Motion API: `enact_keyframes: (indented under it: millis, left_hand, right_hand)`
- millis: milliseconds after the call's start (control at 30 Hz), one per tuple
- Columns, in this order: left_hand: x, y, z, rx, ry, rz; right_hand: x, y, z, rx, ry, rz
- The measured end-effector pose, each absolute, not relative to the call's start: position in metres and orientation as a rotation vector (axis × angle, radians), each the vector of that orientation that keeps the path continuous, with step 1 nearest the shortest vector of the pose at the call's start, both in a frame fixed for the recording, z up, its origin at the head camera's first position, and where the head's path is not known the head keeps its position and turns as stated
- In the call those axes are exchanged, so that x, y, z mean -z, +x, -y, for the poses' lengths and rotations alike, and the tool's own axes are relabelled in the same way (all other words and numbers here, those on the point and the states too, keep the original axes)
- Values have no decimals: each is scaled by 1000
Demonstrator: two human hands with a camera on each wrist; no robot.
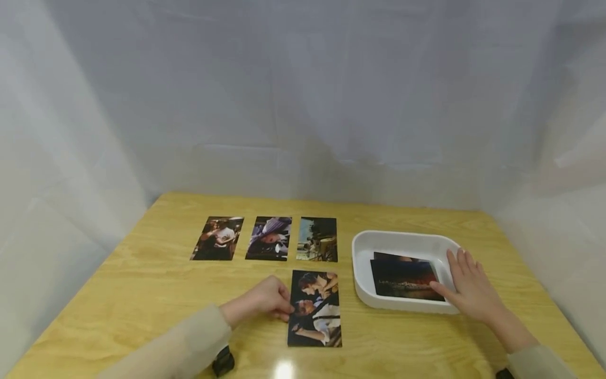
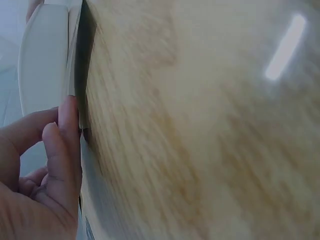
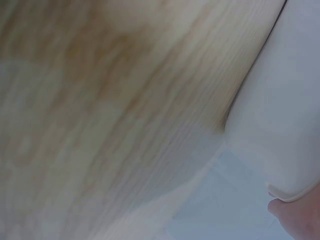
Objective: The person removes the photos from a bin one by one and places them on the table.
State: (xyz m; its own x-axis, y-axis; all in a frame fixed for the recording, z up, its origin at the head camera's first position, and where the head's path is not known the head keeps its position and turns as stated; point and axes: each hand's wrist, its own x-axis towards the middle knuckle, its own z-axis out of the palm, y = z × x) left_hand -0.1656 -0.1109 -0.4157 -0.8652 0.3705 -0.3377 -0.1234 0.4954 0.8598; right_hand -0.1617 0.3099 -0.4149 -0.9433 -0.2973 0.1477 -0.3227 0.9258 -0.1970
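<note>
My left hand (image 1: 269, 299) holds the left edge of a photo card (image 1: 316, 310) that shows two people, near the front of the table. Seen from the left wrist, the card's thin edge (image 2: 80, 65) meets the fingers (image 2: 62, 160), tilted up off the wood there. At the right, my right hand (image 1: 473, 287) rests on the rim of a white tray (image 1: 402, 305), fingers extended and thumb reaching inward over the rim. Inside the tray lies a dark photo card (image 1: 402, 279), overlapping another card (image 1: 393, 257) behind it.
Three more photo cards lie in a row farther back: a left one (image 1: 218, 238), a middle one (image 1: 269, 238) and a right one (image 1: 317, 239). The wooden table (image 1: 180, 289) is enclosed by pale sheeting (image 1: 303, 105) at the back and both sides.
</note>
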Motion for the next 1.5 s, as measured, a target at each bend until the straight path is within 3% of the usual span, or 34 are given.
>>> enact_keyframes:
  millis: [1500]
  left_hand:
    - [418, -182, 104, -1066, 330, -2406]
  right_hand:
    - [411, -158, -307, -328, 451, 2995]
